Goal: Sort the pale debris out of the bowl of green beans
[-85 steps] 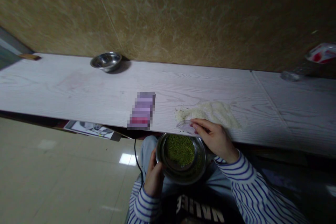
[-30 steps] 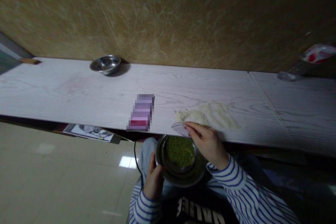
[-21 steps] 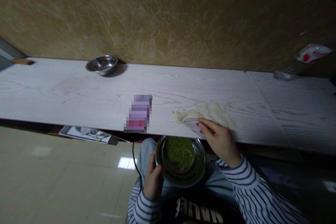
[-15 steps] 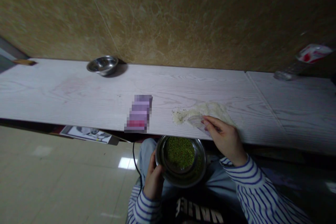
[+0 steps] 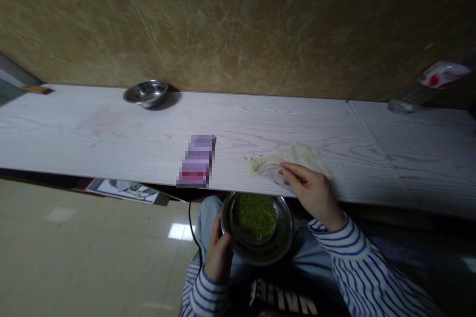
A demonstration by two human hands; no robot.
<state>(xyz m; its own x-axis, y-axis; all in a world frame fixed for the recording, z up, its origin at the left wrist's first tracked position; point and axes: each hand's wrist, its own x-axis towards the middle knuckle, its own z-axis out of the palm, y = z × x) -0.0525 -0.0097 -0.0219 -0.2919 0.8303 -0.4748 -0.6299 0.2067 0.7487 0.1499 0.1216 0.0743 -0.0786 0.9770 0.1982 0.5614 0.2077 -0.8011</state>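
My left hand (image 5: 219,253) grips the left rim of a steel bowl (image 5: 285,237) on my lap, just under the table's front edge. Small green beans (image 5: 256,215), which look like mung beans, lie inside it. Between the thumb and fingers of my right hand (image 5: 314,190) is a clear, round plastic lid or shallow dish (image 5: 273,172), tilted at the table surface. It touches the left part of a spread of white grains (image 5: 303,153), rice by the look of it. Some dark specks and greenish bits lie at the grains' left end.
A pixelated purple phone-like object (image 5: 197,161) lies left of the grains. An empty-looking steel bowl (image 5: 147,94) stands by the wall on the white wood-grain table (image 5: 92,143). At the far right is a clear plastic bottle (image 5: 427,86). A black cable (image 5: 191,230) hangs below the table.
My right hand has slid slightly left with the clear plastic piece, further toward the left end of the grains. My left hand and the bowl of beans stay almost where they were.
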